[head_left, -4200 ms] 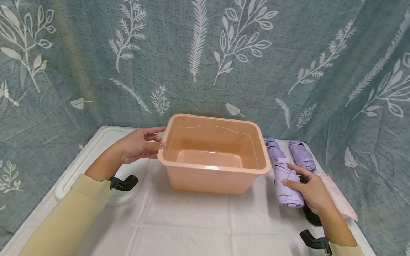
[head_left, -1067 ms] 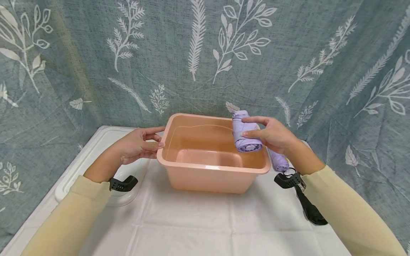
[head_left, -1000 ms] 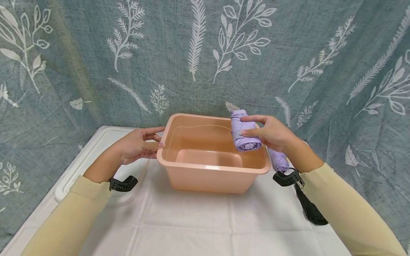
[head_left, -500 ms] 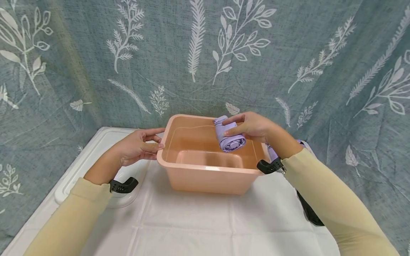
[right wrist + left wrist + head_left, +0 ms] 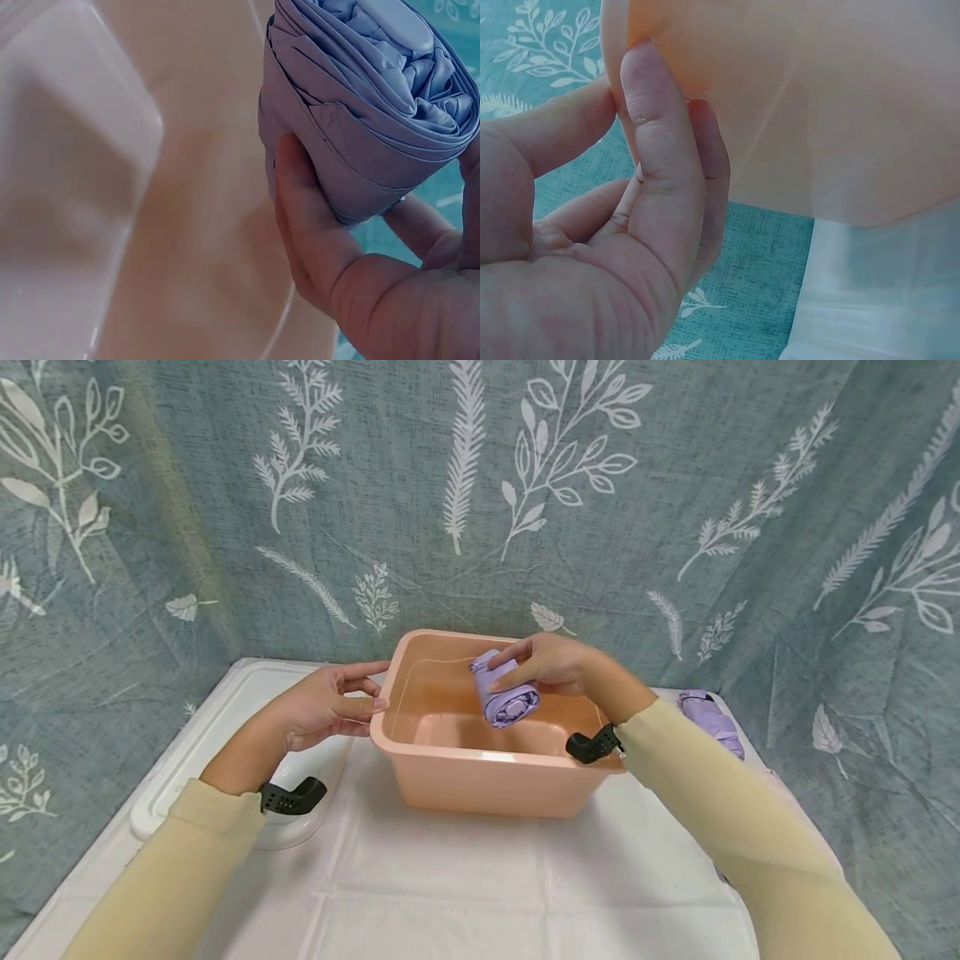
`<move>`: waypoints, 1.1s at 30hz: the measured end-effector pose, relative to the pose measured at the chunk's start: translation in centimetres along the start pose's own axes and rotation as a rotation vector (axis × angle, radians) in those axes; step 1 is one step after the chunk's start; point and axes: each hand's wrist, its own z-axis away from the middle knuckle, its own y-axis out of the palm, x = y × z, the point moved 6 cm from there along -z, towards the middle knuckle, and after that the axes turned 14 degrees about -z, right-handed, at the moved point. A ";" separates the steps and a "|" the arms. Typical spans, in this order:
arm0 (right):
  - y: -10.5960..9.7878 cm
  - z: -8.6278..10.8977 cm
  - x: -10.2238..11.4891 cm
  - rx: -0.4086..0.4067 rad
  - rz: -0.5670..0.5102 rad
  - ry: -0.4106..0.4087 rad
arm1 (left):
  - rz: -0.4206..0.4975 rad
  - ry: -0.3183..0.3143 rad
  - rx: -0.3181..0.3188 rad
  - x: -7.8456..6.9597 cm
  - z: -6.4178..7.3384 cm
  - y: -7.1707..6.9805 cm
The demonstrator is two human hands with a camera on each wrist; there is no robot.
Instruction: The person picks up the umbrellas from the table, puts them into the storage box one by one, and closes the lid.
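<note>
A peach plastic tub (image 5: 487, 787) stands on the white-covered table in the head view. My left hand (image 5: 322, 706) pinches its left rim between thumb and fingers; the left wrist view shows the fingers on either side of the tub's wall (image 5: 840, 112). My right hand (image 5: 553, 664) grips a lavender folded umbrella (image 5: 506, 693) and holds it tilted over the tub's mouth, partly below the rim. In the right wrist view the umbrella's (image 5: 337, 112) rolled cloth and its pale end cap show, with the tub's floor (image 5: 67, 187) apart from it.
A white lid (image 5: 187, 768) lies at the left of the table (image 5: 435, 885). Another lavender rolled umbrella (image 5: 710, 722) lies at the far right. My right sleeve (image 5: 720, 827) hides most of what lies near it. A leaf-patterned curtain (image 5: 420, 593) surrounds the table.
My right hand has picked up the lavender umbrella from the table's right side and carried it left over the tub, lower in the last second. My left hand stays on the rim.
</note>
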 end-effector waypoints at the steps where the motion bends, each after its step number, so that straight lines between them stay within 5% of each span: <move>1: 0.1 -0.3 -0.1 0.006 0.001 0.004 | 0.000 0.003 0.001 0.0 0.0 0.0; 13: 1.1 -3.5 -1.2 0.136 -0.048 0.073 | 0.021 0.016 0.006 0.0 0.1 0.1; 20: 1.7 -5.3 -2.3 0.223 0.015 0.089 | 0.014 0.011 0.003 0.1 0.1 0.0; 33: 2.7 -7.8 -3.6 0.264 0.158 0.152 | 0.003 0.010 0.000 -0.1 0.0 0.2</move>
